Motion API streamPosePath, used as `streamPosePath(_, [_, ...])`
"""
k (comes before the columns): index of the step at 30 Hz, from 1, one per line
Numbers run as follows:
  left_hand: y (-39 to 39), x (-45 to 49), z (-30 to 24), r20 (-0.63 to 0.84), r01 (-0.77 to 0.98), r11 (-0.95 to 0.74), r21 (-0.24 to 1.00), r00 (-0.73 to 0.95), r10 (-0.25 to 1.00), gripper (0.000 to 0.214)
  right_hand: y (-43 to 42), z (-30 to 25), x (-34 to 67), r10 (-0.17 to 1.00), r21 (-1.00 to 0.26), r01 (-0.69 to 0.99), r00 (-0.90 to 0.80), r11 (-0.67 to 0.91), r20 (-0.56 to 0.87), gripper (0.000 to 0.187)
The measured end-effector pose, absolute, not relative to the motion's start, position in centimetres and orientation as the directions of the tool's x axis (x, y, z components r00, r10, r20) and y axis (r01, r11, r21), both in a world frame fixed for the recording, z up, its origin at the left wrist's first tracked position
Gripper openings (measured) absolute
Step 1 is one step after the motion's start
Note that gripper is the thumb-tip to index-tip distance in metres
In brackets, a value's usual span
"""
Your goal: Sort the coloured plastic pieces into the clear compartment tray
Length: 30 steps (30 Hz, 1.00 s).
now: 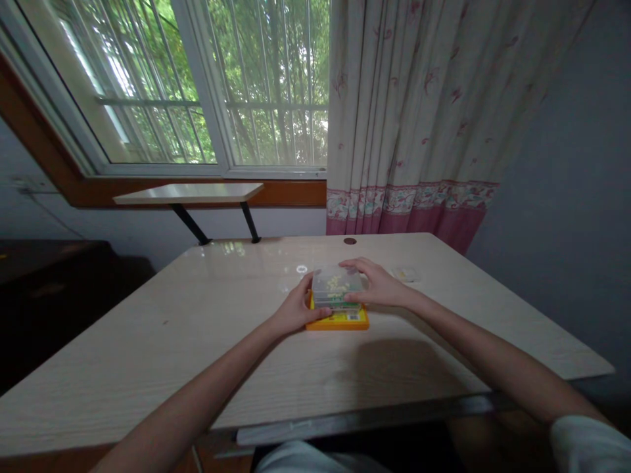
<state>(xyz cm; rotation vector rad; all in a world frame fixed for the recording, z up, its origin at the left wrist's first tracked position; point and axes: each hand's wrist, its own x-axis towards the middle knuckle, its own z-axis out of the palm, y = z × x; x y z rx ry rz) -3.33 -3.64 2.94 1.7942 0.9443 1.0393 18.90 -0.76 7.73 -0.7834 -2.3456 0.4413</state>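
Observation:
A clear plastic box (337,284) with small pale yellow pieces and something green showing through it is at the middle of the table. It sits on or just over a flat yellow-orange box (362,324), whose front edge carries a white label. My left hand (298,309) grips the left side, its thumb along the front near where both boxes meet. On the right, my right hand (372,284) has its fingers at the clear box's far corner and its thumb on the front. Whether the clear box touches the one below, I cannot tell.
The pale wooden table (197,341) has a small raised shelf (192,192) at its back left. A small clear packet (405,274) lies beyond my right hand, and a small white ring-shaped thing (302,269) beyond my left. A curtain (404,131) hangs behind.

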Motion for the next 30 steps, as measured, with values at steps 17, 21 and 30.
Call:
streamPosePath(17, [-3.3, -3.4, 3.0, 0.283, 0.130, -0.347, 0.929, 0.357, 0.890, 0.062, 6.9, 2.4, 35.3, 0.860, -0.477, 0.722, -0.476, 0.500, 0.182, 0.058])
streamPosePath(21, [-3.4, -3.4, 3.2, 0.276, 0.135, -0.341, 0.930, 0.353, 0.894, 0.060, 6.0, 3.5, 32.8, 0.903, -0.514, 0.742, -0.347, 0.430, 0.253, 0.049])
streamPosePath(30, [-3.2, -3.1, 2.7, 0.258, 0.012, -0.283, 0.959, 0.370, 0.892, 0.061, -0.8, 12.5, 20.4, 0.618, -0.412, 0.462, -0.567, 0.786, 0.544, 0.046])
